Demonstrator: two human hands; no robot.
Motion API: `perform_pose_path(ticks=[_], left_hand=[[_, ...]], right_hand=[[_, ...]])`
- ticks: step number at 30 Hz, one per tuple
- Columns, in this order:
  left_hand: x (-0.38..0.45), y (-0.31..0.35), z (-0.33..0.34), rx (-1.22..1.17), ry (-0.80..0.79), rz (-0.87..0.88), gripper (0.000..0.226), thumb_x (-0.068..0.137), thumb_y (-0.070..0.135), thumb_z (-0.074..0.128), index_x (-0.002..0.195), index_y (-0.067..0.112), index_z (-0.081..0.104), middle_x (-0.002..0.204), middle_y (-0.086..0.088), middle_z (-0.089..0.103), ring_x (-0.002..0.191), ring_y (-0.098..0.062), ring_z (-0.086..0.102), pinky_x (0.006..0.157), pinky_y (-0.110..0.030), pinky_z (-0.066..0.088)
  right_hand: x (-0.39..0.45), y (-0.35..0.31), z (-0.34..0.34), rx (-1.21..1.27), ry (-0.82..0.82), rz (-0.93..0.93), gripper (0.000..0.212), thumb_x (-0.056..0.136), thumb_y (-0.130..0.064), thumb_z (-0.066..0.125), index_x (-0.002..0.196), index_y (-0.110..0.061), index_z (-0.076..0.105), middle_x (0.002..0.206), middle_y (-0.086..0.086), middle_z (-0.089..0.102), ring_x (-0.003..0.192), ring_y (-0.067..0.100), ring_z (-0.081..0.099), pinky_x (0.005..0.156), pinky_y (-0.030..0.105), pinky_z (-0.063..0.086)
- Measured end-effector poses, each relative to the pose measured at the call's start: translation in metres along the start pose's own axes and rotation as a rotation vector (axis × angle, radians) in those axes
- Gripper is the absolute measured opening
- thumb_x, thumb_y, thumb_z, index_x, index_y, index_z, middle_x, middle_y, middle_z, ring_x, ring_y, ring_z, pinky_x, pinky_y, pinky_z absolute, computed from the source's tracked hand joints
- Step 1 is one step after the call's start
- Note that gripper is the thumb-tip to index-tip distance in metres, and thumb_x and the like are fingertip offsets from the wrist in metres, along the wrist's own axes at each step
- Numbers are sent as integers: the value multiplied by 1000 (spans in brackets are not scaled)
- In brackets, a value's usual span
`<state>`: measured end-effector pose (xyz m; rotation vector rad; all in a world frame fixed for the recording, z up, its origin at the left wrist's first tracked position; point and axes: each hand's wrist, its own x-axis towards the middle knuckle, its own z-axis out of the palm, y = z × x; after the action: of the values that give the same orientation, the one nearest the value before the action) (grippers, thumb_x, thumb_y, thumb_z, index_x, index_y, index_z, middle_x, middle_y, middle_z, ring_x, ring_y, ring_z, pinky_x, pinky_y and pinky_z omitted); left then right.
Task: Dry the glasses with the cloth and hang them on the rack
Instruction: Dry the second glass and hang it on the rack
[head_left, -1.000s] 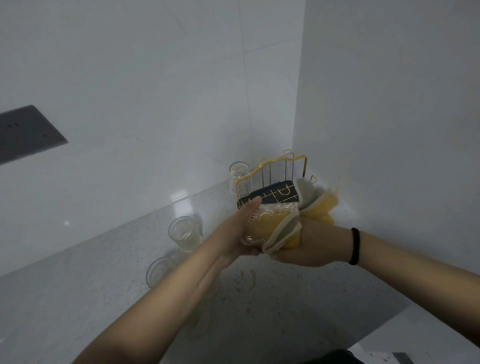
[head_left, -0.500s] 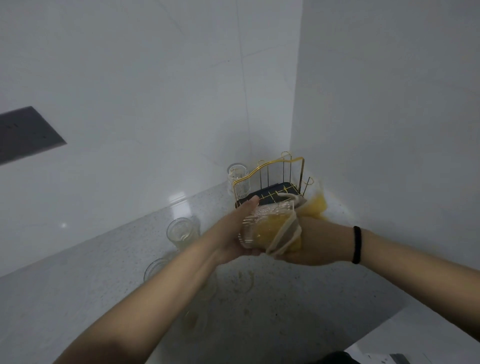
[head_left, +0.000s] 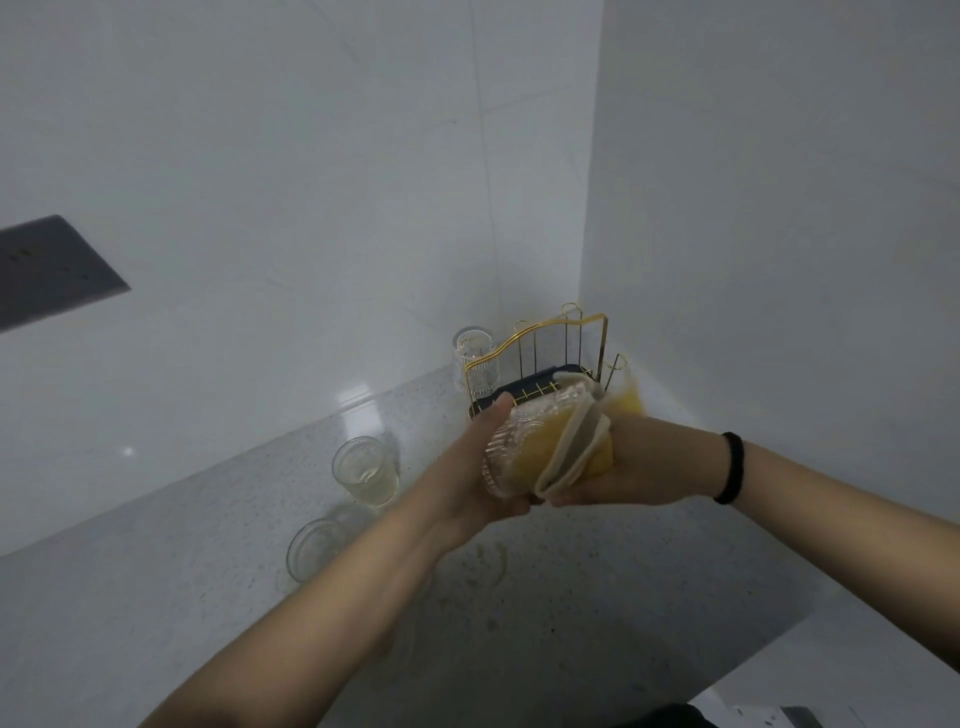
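Glass (head_left: 511, 449) with a ribbed wall sits on its side in the left hand (head_left: 467, 478), fingers wrapped round its base end, held above the counter (head_left: 156, 597) just in front of the rack (head_left: 545, 364). Right hand (head_left: 623, 467) grips the yellow cloth (head_left: 566, 457), part of it stuffed inside the glass. Since a second ago the cloth's folded edge has swung round and the loose tail now sticks up behind the right hand, so drying by twisting is still under way, hanging not started. Rack's pegs look bare, dark tray under them, though the hands hide its front. Three more glasses stand on the counter: one behind the rack (head_left: 474, 358), two left of the arms (head_left: 366, 470) (head_left: 314, 548), probably empty
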<state>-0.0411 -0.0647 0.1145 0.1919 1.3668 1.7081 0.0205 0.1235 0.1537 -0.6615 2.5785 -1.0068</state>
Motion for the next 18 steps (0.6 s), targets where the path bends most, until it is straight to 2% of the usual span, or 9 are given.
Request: perform_pose_path(ticks=[1,3,7,9,11,13,15,17,18], left_hand=[[-1,2,-3,-45,-66,-82,48,87,62,51,95,22,75,82,-6,71,65,-19,67,57,-28,55],[1,3,-9,-67,-158,-122,55,79,63,59,108,16,69,89,-11,72,74,-25,70,68,-35,59],[5,10,-17,2,-322,-159,99,55,55,87,133,10,45,118,-18,63,101,-33,66,92,-48,53],[9,11,-12,-11,-448,-150,101,59,51,87,138,12,37,125,-18,55,109,-36,61,98,-49,49],[15,7,-7,-53,-475,-113,91,64,47,85,135,14,40,121,-18,59,107,-36,62,94,-47,51],[19,5,-6,-136,-402,-97,83,62,42,88,130,13,50,114,-17,65,102,-34,65,92,-47,53],[18,3,-7,-201,-292,-65,67,55,37,93,114,13,69,106,-13,71,96,-30,70,85,-44,57],[15,4,-7,-213,-146,-22,50,55,35,90,99,14,77,97,-8,75,89,-24,73,77,-39,60],[15,4,-7,-225,-65,11,47,61,36,85,100,13,75,98,-8,76,90,-23,73,80,-40,59]], right_hand=[[-1,0,-2,-30,10,-22,32,86,-32,59,117,-24,57,113,-20,50,101,-3,50,94,15,40],[-4,-2,-13,74,35,-50,27,84,-28,62,110,-26,59,109,-18,57,99,-2,55,91,15,43],[-3,-3,-35,229,-38,-10,24,80,-21,67,100,-31,60,99,-14,64,93,4,61,85,20,48],[4,-3,-34,269,-74,0,29,79,-23,64,107,-19,60,105,-4,64,98,12,62,88,26,50],[7,-1,-29,286,-29,7,39,79,-34,57,110,-10,59,106,5,63,99,19,61,89,33,51],[9,3,-20,331,131,26,36,80,-44,49,103,-18,59,101,4,63,95,20,61,88,38,51],[12,7,-11,414,414,59,35,80,-47,45,99,-21,59,100,5,64,96,22,61,88,44,51],[14,11,-5,660,698,85,39,81,-47,45,101,-17,61,101,9,66,96,25,64,82,47,54],[14,13,-3,798,795,77,40,82,-46,45,103,-16,61,101,7,68,96,24,65,79,43,56]])
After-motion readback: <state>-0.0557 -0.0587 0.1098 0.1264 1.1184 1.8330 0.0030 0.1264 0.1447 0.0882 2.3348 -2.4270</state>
